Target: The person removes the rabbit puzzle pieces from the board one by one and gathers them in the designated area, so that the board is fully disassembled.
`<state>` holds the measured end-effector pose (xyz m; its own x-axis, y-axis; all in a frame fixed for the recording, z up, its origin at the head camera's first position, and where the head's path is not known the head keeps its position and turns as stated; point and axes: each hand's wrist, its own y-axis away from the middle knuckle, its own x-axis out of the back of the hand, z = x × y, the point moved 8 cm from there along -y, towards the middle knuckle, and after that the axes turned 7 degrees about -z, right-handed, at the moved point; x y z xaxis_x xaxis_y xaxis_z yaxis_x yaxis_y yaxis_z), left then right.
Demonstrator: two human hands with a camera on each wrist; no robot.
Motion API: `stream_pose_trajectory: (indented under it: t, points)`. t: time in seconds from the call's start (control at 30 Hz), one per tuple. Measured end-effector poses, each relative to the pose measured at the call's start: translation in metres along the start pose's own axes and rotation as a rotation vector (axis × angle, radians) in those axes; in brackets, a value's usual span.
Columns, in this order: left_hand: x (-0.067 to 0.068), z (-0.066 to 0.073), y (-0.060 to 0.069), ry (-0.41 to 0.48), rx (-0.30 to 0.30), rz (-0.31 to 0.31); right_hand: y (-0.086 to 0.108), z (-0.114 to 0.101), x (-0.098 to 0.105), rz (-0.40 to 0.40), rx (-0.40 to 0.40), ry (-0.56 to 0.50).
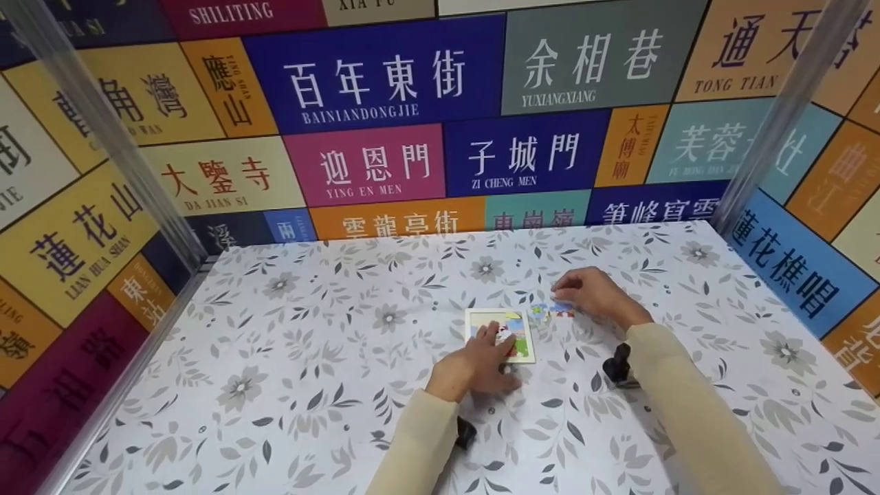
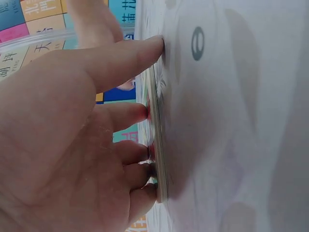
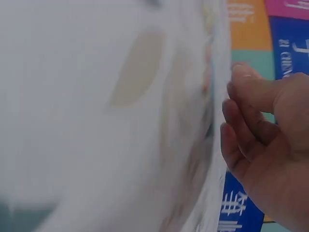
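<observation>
A small square puzzle board (image 1: 531,344) with a pale frame and a coloured picture lies on the table. The left hand (image 1: 485,361) rests over it, fingertips on the picture; the left wrist view shows these fingers (image 2: 130,152) touching the thin board (image 2: 160,159) from above, the thumb on the tabletop beside its edge. Just right of the board lie colourful loose pieces (image 1: 562,312). Above and beside them is the right hand (image 1: 595,295), its fingers loosely bent. In the right wrist view this hand (image 3: 265,125) has thumb and index close together, with no piece visible between them.
The table (image 1: 330,371) has a white cloth with grey leaves and flowers. Behind it and at its sides stand panels (image 1: 375,75) with coloured blocks of lettering. Clear upright posts stand at the back corners. A black device (image 1: 617,364) is on the right wrist.
</observation>
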<state>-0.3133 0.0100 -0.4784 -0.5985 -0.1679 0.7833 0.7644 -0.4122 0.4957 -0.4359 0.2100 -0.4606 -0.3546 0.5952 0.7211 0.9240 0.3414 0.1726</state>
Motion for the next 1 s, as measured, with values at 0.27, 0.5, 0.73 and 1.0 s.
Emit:
stream_pose_trajectory:
  t: [0.27, 0.5, 0.73, 1.0]
  points:
    - [-0.001, -0.001, 0.0, 0.001, 0.03, 0.014, -0.007, -0.042, -0.015, -0.008, 0.116, -0.032]
    - [0.0, 0.0, 0.001, 0.001, 0.029, 0.026, -0.011, -0.063, -0.04, -0.071, 0.218, -0.028]
    - [0.001, 0.007, 0.0, -0.08, -0.062, 0.028, -0.018, -0.065, -0.06, -0.171, 0.218, 0.061]
    - [0.001, 0.006, 0.0, -0.092, -0.055, 0.024, -0.021, -0.072, -0.065, -0.213, 0.279, 0.136]
